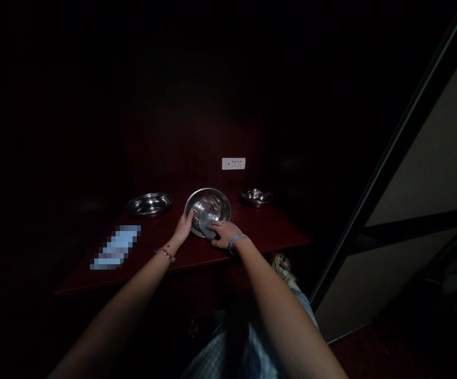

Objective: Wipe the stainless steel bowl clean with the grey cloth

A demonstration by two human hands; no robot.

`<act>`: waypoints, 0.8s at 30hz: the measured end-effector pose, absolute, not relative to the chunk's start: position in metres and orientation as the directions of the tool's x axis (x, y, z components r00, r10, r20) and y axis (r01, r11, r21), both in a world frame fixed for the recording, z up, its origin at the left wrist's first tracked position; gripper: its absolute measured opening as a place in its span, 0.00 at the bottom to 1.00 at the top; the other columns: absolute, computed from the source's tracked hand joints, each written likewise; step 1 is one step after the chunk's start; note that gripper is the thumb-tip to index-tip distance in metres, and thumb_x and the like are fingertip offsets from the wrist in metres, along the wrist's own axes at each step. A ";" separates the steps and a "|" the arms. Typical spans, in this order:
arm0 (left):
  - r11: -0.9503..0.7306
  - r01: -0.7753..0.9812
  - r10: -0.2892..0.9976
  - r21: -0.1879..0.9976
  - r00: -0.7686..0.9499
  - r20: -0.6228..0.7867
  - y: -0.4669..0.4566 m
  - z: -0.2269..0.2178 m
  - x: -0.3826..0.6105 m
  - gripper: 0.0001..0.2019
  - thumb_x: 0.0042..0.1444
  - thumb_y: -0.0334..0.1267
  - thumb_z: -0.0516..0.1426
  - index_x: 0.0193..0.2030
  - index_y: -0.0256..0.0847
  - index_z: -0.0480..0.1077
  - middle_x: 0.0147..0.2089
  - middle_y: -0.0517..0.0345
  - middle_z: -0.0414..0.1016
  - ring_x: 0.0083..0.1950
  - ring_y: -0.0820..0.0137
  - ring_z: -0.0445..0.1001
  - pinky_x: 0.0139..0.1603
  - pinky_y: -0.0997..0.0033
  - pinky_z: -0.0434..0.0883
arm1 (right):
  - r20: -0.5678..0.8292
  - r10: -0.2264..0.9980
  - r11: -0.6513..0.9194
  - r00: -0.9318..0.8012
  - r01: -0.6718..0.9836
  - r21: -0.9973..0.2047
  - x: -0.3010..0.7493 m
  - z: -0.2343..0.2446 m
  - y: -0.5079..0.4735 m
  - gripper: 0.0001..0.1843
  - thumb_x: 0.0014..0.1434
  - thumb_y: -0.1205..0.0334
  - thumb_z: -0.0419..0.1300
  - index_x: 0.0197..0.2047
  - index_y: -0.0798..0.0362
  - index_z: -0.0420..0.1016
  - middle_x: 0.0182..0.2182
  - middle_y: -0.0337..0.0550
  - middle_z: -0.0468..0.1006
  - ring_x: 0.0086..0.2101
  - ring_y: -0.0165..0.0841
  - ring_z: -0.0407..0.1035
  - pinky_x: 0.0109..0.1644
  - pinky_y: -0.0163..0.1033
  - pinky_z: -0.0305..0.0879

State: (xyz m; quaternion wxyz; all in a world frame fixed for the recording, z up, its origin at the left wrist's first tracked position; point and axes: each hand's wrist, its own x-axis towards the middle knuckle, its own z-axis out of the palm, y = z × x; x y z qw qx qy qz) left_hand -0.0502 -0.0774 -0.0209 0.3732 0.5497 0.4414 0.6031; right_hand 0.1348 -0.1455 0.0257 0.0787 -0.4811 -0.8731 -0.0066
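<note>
A round steel bowl [212,205] is tilted up toward me at the middle of a dark red table [268,231]. My left hand [183,228] grips its left rim. My right hand [225,234] presses a grey cloth [206,225] against the bowl's lower inside. A beaded bracelet circles my left wrist and a light blue band my right wrist.
A second steel bowl [149,203] lies flat at the left, a smaller one [256,196] at the right. A white wall socket [234,163] sits behind. A blurred blue-white flat item [116,246] lies at the table's left. A slanted dark frame [390,168] stands at right.
</note>
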 end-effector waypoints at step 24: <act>-0.447 0.084 0.893 0.890 -0.006 0.449 -0.078 -0.018 -0.050 0.34 0.50 0.30 0.57 0.65 0.40 0.55 0.62 0.46 0.68 0.67 0.58 0.65 0.71 0.55 0.56 | 0.037 0.900 0.433 -0.434 0.882 -0.185 0.113 0.032 -0.159 0.29 0.66 0.59 0.49 0.70 0.39 0.59 0.68 0.41 0.63 0.63 0.40 0.64 0.66 0.46 0.61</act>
